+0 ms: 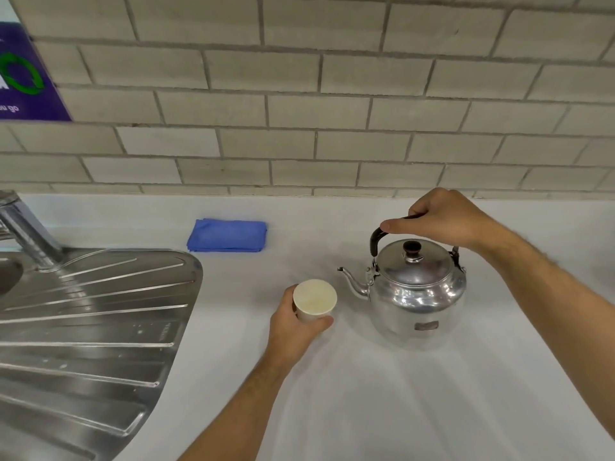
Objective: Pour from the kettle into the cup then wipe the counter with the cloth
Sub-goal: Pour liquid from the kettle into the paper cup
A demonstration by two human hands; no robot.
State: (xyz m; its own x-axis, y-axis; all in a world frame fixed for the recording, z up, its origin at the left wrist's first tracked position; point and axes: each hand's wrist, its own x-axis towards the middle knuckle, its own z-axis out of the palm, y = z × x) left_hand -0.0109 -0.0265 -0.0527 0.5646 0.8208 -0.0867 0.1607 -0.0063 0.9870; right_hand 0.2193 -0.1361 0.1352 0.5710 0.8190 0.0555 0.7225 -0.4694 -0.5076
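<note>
A shiny metal kettle (416, 294) stands upright on the white counter (382, 394), its spout pointing left. My right hand (442, 219) is closed around its black handle from above. Just left of the spout stands a small cream paper cup (314, 299), upright, its inside pale. My left hand (296, 324) wraps around the cup from the near side. A folded blue cloth (228, 235) lies flat on the counter near the wall, behind and left of the cup, with neither hand touching it.
A steel sink drainboard (86, 321) fills the left side, with a tap (23, 224) at its far end. A grey tiled wall (316, 111) runs along the back, with a purple sign (26, 78) at the upper left.
</note>
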